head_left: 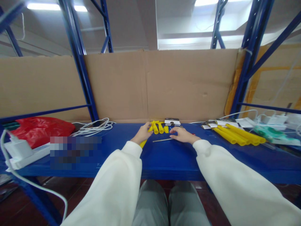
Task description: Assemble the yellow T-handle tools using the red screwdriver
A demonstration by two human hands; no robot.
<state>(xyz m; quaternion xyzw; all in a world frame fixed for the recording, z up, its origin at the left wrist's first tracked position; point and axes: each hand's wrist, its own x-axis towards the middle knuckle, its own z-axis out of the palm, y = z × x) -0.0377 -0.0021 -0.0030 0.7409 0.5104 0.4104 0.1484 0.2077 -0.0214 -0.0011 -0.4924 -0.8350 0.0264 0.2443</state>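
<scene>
At the middle of the blue table, my left hand [141, 133] is closed around a yellow tube [143, 143], whose near end shows below the palm. Several short yellow tubes [161, 128] lie just right of its fingertips. My right hand [181, 135] is low over the table with fingers curved and apart, and nothing clearly shows between them. Beneath it lies a thin metal rod-like tool [162, 140]; a bit of red shows past the hand, perhaps its handle. A small yellow piece [166, 129] and black-and-white packs [172, 121] sit beyond the fingertips.
Longer yellow tubes [237, 135] lie with cards at the right. A red plastic bag [44, 130], coiled white cable [96, 127] and white power strip [30, 157] are at left. A cardboard panel [188, 84] closes the back between blue posts [78, 62]. One patch at left is pixelated.
</scene>
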